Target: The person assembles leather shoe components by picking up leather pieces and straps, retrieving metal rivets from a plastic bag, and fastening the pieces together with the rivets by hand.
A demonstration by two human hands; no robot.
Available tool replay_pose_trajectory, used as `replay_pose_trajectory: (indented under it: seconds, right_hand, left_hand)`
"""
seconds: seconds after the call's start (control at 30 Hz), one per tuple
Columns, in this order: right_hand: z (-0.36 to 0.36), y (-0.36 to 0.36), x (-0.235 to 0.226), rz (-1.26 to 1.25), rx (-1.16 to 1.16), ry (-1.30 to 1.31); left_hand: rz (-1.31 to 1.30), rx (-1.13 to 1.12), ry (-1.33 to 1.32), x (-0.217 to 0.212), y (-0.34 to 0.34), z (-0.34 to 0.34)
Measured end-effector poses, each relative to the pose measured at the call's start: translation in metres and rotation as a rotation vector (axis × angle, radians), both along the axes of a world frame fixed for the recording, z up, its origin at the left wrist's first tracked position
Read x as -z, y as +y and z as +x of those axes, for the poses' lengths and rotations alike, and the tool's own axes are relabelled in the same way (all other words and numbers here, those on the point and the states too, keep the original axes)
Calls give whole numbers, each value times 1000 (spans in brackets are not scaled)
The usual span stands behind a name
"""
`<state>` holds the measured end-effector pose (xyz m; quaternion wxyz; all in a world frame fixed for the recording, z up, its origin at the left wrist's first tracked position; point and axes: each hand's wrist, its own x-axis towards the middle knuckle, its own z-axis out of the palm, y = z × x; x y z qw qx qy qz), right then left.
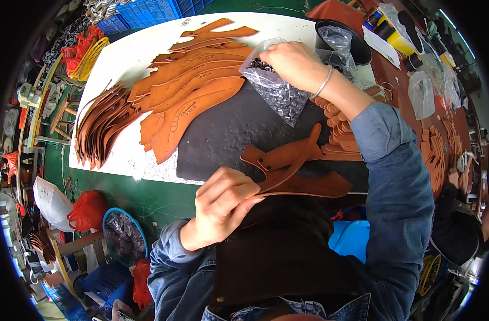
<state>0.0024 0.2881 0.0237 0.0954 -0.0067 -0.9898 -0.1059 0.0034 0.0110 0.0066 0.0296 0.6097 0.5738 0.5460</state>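
My left hand (221,202) pinches the edge of a brown leather piece (308,185) between thumb and fingers, near the table's front edge. The piece has a long curved strap and a dark round stud or hole. My right hand (293,63), with a bracelet at the wrist, reaches into the mouth of a clear plastic bag (287,99). Small dark, shiny metal parts, perhaps rivets or snaps, fill the bag. The fingers are curled, and their tips are hidden among the parts. A black mat (215,136) lies under the bag and the leather.
Cut leather pieces (199,75) overlap on the white tabletop (113,61), beside a bundle of curved leather pieces (102,125). Stacked rounded leather strips (340,128) lie by my right forearm. A black bowl (356,45) with plastic bags stands far right. Another person (458,224) works at right.
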Motion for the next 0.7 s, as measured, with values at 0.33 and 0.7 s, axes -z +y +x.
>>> replay_pose_trajectory:
  seconds: [0.33, 0.7]
  right_hand:
    - [43, -37, -19, -707, -170, 255]
    - [98, -110, -26, -1243, -353, -6]
  left_hand:
    - [78, -43, 19, 0, 1, 0]
    - [206, -142, 171, -7, 8, 7]
